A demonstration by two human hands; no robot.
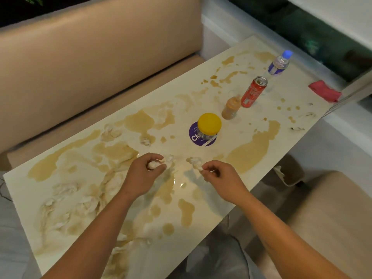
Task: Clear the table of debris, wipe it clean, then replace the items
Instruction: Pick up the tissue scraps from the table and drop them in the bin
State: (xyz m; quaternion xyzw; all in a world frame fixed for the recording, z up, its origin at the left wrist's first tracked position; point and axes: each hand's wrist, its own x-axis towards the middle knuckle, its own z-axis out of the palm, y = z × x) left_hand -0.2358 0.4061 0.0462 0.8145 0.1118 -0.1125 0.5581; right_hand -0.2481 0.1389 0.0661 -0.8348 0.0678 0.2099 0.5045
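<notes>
A: While both our arms reach over the near edge of the table, we log the hands first. Left hand: fingers curled around a white crumpled paper wad, held just above the tabletop. Right hand: thumb and fingers pinching the end of a second paper scrap, which trails onto the surface.

B: Landmark for positions?

A: We use the yellow-lidded jar, standing upright on a purple round coaster mid-table. Both hands sit nearer to us than the jar, the left hand to its left, the right hand almost straight below it.

B: Other debris?

A: Two more crumpled wads lie left of the jar, one close, one further left. The tabletop pattern of tan blotches makes more scraps on the near left side hard to tell apart from the surface.

B: Beyond the jar?

A: In a line running away to the right: a small amber sauce bottle, then a red can, then a clear water bottle with a blue cap. A red cloth lies folded at the table's right edge, well apart from the jar.
</notes>
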